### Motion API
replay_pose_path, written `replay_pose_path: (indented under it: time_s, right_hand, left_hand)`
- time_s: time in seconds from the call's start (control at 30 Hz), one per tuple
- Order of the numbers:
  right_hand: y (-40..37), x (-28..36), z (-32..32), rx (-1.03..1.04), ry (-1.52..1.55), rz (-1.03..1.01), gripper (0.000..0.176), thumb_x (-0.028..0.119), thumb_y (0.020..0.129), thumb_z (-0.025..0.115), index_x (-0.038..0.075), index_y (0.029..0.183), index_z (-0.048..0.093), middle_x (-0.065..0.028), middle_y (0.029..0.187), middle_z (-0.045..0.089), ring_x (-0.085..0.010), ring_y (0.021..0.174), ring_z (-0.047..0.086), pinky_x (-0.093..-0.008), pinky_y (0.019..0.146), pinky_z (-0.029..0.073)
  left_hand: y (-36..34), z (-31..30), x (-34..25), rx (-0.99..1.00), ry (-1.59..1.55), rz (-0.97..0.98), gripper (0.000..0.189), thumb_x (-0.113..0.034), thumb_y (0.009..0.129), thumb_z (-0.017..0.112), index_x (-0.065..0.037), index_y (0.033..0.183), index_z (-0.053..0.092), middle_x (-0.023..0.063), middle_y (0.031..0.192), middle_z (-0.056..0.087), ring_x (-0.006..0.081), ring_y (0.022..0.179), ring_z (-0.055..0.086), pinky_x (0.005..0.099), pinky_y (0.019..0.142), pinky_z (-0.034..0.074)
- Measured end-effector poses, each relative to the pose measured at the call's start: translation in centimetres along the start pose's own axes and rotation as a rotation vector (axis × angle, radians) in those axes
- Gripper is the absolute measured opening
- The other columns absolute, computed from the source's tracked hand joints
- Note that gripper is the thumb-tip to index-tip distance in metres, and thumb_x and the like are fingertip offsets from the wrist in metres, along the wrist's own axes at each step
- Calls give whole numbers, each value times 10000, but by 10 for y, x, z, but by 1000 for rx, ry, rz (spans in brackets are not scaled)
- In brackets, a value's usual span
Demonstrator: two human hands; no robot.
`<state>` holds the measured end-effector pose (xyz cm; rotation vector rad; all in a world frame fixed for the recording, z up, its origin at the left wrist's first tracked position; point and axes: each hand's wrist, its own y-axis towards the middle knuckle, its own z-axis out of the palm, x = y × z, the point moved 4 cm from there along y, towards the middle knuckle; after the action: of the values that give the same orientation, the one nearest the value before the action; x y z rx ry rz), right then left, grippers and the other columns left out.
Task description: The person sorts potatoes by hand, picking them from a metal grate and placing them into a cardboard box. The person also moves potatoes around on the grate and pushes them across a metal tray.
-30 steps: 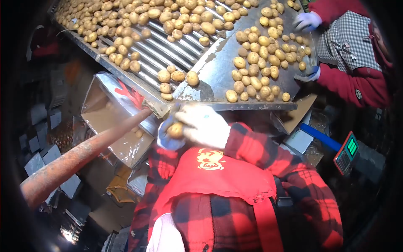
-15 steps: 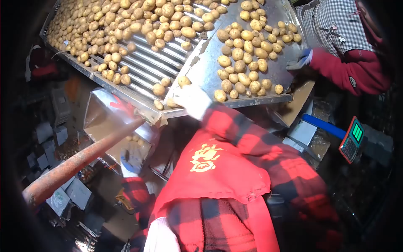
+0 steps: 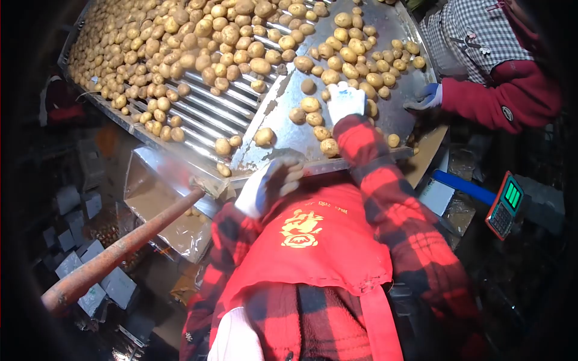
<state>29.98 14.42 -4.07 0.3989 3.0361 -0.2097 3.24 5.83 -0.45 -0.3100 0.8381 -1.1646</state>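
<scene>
My right hand (image 3: 346, 102), in a white and blue glove, reaches palm down among the potatoes (image 3: 349, 54) on the smooth metal chute (image 3: 277, 147). Its fingers bend down out of sight, so whether they hold a potato is hidden. Several potatoes lie just left of this hand, in a line towards the chute's front edge. My left hand (image 3: 271, 183), in a similar glove, hovers in front of that edge with its fingers apart and nothing visible in them. One potato (image 3: 264, 137) sits alone on the chute beyond my left hand.
Many potatoes cover the slatted metal rack (image 3: 211, 99) at left. A rusty pole (image 3: 120, 246) slants past a plastic-lined cardboard box (image 3: 174, 231). At right, a co-worker's gloved hand (image 3: 424, 98) rests by the chute, above a scale display (image 3: 507, 204).
My right hand has moved right and farther up the chute, into the potatoes. My left hand has risen from beside the lined box to the chute's front edge. Fewer potatoes show near that edge.
</scene>
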Motion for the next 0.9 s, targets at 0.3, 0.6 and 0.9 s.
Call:
replay_pose_path:
  time_s: [0.3,0.6,0.9]
  right_hand:
    - [-23,10,-46,-111,719,-424,509,378,892,682,169,1351,614,-133,1337,586,-305,1113,609,-439,924,496]
    - [172,-85,-35,219,101,58,382,122,900,594,239,1256,669,-126,1393,549,-344,1192,625,-498,966,509]
    - [8,16,-72,351,982,-550,397,261,930,639,197,1322,644,-140,1224,672,-310,1042,642,-403,911,522]
  left_hand:
    - [54,34,-34,-179,-655,70,404,-277,1000,598,-36,1317,529,151,1127,676,256,938,699,334,673,611]
    - [51,32,-41,-120,-394,-11,598,-125,946,590,-73,1504,383,144,1467,489,255,1229,582,338,904,536]
    - [82,7,-63,142,-506,7,667,-54,959,559,-175,1572,325,115,1588,400,279,1309,530,275,788,521]
